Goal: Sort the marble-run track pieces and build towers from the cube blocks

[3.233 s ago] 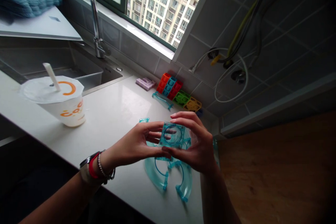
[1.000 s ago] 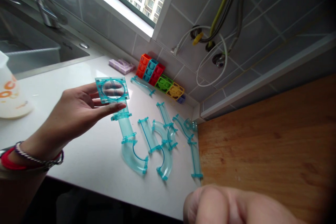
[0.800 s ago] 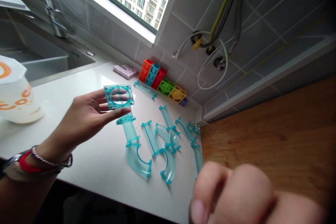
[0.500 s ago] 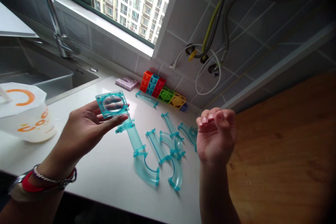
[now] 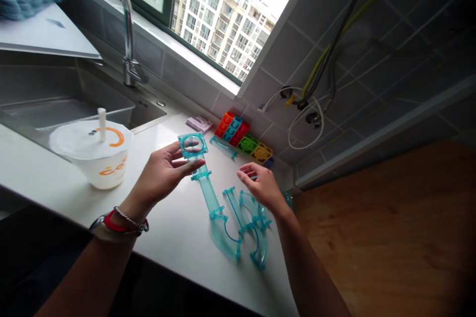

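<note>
My left hand (image 5: 160, 177) holds a clear teal square tile with a round hole (image 5: 192, 145) between thumb and fingers, above the white counter (image 5: 163, 228). Just below the tile lie several clear teal track pieces: a straight one (image 5: 206, 189) joined to a curved one (image 5: 225, 240), with more curves (image 5: 256, 237) beside them. My right hand (image 5: 260, 184) hovers over the far end of those pieces, palm down, fingers loosely stretched toward the left, holding nothing.
A row of coloured blocks (image 5: 243, 139) and a lilac piece (image 5: 199, 123) stand against the tiled wall. A lidded white cup with a straw (image 5: 97, 154) sits at left, near the sink (image 5: 55, 104) and tap (image 5: 124, 25). A wooden board (image 5: 390, 237) fills the right.
My right hand came up close to the camera, then dropped to the track pieces and uncurled. The left hand kept the square tile; the view pulled back and left.
</note>
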